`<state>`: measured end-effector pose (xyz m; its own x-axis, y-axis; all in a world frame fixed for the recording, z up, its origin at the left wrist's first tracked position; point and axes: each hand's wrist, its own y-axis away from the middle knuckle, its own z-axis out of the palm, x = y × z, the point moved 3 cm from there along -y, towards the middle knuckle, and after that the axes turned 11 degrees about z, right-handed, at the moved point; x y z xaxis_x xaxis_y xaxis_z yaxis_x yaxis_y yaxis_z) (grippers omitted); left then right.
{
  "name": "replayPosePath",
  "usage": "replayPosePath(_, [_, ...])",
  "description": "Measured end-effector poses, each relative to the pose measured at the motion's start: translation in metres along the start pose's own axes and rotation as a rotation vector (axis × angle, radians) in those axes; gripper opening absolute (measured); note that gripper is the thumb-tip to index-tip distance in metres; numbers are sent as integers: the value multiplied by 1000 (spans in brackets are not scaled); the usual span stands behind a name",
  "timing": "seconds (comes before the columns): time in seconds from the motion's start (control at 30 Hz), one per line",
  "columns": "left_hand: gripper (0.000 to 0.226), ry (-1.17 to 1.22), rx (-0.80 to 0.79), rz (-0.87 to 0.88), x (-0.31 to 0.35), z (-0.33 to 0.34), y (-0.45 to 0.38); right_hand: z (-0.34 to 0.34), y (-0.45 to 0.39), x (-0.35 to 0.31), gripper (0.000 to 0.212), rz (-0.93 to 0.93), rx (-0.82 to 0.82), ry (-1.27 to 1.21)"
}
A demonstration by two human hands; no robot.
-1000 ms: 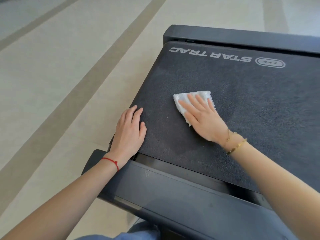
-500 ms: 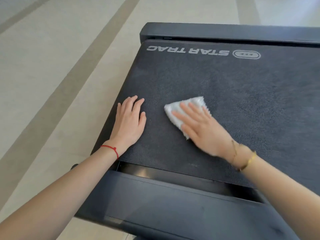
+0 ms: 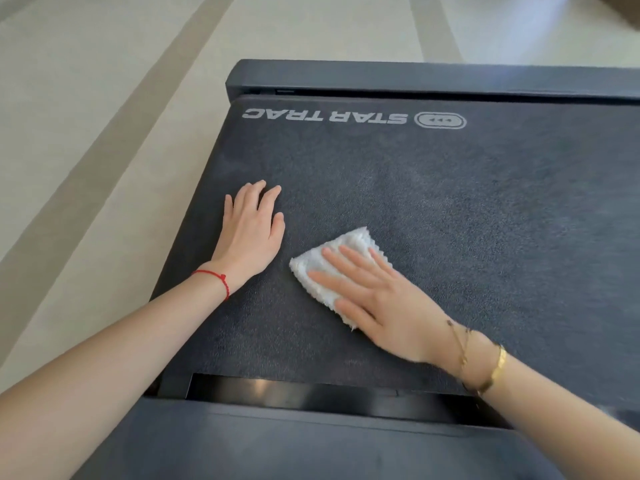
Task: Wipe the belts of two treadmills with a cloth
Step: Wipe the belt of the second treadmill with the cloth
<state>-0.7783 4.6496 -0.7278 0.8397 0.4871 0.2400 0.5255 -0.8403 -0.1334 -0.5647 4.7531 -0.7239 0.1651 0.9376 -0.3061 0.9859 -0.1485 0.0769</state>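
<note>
A dark textured treadmill belt [image 3: 467, 220] fills the middle of the view, with white "STAR TRAC" lettering near its far end. A folded white cloth [image 3: 337, 258] lies flat on the belt's near left part. My right hand [image 3: 377, 299] presses on the cloth with straight, spread fingers and covers its near right half. My left hand [image 3: 251, 230] rests flat on the belt near its left edge, a little left of the cloth, and holds nothing.
A black frame bar [image 3: 415, 77] crosses the belt's far end. A dark cover [image 3: 294, 441] lies at the near end, with a glossy gap in front of it. Pale floor with darker stripes [image 3: 86, 150] lies to the left.
My right hand has slid the cloth toward me and to the left across the belt. My left hand has stayed flat by the left edge. The camera has tilted, showing more of the near cover.
</note>
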Motion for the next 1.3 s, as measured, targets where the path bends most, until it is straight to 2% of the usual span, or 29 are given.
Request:
replayPosePath(0.17, [51,-14,-28,2,-1,3,-21,-32,-73,73,49,335,164,9])
replayPosePath(0.27, [51,-16,-32,-12,-1,7,-29,-34,-100,79,48,482,199,-19])
replayPosePath(0.3, [52,-21,-22,-20,-1,8,-30,-28,-102,72,49,466,189,-22])
replayPosePath(0.4, [52,-42,29,-28,0,12,-28,-18,-94,51,50,259,136,-15])
replayPosePath(0.5, [53,-50,38,-28,-1,15,-27,-26,-102,69,50,154,78,14])
replayPosePath(0.57, [54,-65,33,-32,-1,16,-27,-34,-122,91,50,206,119,39])
replayPosePath(0.67, [55,-80,20,-44,1,15,-27,-50,-176,127,50,381,184,53])
replayPosePath(0.8, [59,-117,10,-64,3,13,-28,-59,-253,139,51,540,164,40])
replayPosePath(0.87, [58,-128,12,-69,4,13,-28,-54,-280,122,51,497,150,45])
replayPosePath(0.97, [57,-143,28,-69,2,14,-28,-44,-303,89,51,321,100,48])
replayPosePath(1.07, [59,-150,31,-70,-1,15,-28,-48,-305,97,51,188,80,41])
replayPosePath(1.2, [59,-135,38,-70,-1,16,-29,-69,-294,164,53,349,187,49])
replayPosePath(1.3, [59,-131,46,-74,-2,15,-30,-73,-288,179,52,422,182,36])
